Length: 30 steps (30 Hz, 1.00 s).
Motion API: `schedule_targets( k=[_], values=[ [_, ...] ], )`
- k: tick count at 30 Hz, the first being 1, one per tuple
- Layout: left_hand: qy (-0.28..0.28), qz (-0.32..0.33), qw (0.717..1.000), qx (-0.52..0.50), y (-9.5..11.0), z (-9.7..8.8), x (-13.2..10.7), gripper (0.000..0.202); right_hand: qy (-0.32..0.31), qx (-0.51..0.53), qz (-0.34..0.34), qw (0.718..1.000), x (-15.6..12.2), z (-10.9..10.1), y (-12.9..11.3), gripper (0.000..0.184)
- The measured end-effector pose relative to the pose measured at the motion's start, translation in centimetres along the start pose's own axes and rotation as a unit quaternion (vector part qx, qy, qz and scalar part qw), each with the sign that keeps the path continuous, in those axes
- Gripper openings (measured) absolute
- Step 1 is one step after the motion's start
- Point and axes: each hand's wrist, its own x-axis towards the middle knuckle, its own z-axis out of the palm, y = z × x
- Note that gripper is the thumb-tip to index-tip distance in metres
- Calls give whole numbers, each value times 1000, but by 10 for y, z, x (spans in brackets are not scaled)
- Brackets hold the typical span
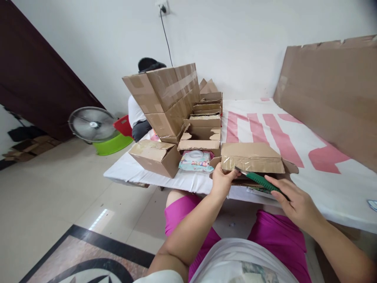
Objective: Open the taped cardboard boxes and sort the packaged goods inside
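Two hands work one taped box: left hand grips its corner, right hand clamps a green cutter.

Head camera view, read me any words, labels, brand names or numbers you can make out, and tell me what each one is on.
No text here can be read.
Wipes pack: colourful print, too blurred to read.
Table cover: big pink strokes, cut off and hidden; cannot tell what they spell.
Printed sheet under the small box: too small.
Cardboard boxes: tape only, no lettering visible.
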Motion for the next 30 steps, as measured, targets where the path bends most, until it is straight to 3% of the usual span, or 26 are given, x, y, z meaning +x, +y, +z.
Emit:
schedule_targets(
  k=[3, 5, 6, 7, 10, 13, 15, 17, 20, 22, 25, 27, 30],
  values=[
    [13, -14, 1000, 0, -1, -2, 0, 52, 132, -47, 22, 990, -7, -14, 17, 45],
    [14, -15, 1000, 0, -1, -5, -1, 52, 236, -133, 85, 959, -12, -23, 41, 47],
    [12, -13, 1000, 1, -1, -5, -2, 52, 257, -179, 129, 941, -15, -26, 56, 49],
    [12, -12, 1000, 0, -1, -6, -2, 51, 247, -216, 179, 928, -20, -26, 72, 50],
    [13, -7, 1000, 0, -2, -6, -3, 48, 110, -260, 311, 908, -39, -17, 121, 51],
    [18, 0, 1000, 5, -3, -7, -2, 47, 31, -273, 303, 913, -59, -2, 155, 45],
    [21, 4, 1000, 12, -3, -8, -2, 47, 55, -306, 268, 912, -62, 2, 161, 39],
    [22, 10, 1000, 19, -3, -9, -1, 47, 149, -339, 209, 905, -53, -1, 149, 36],
    [17, 23, 999, 31, -4, -9, -1, 42, 299, -324, 64, 895, -23, -11, 101, 32],
    [15, 36, 998, 42, -5, -7, -1, 38, 285, -282, -30, 916, 2, -11, 60, 35],
    [13, 52, 996, 68, -6, -5, 0, 37, 156, -250, -147, 944, 36, 6, 11, 36],
    [6, 51, 993, 105, -4, -7, -1, 38, 110, -244, -173, 948, 52, 20, -2, 28],
    [10, 72, 974, 213, 5, -17, -5, 35, 105, -232, -193, 948, 65, 35, -3, 18]
  ],
)
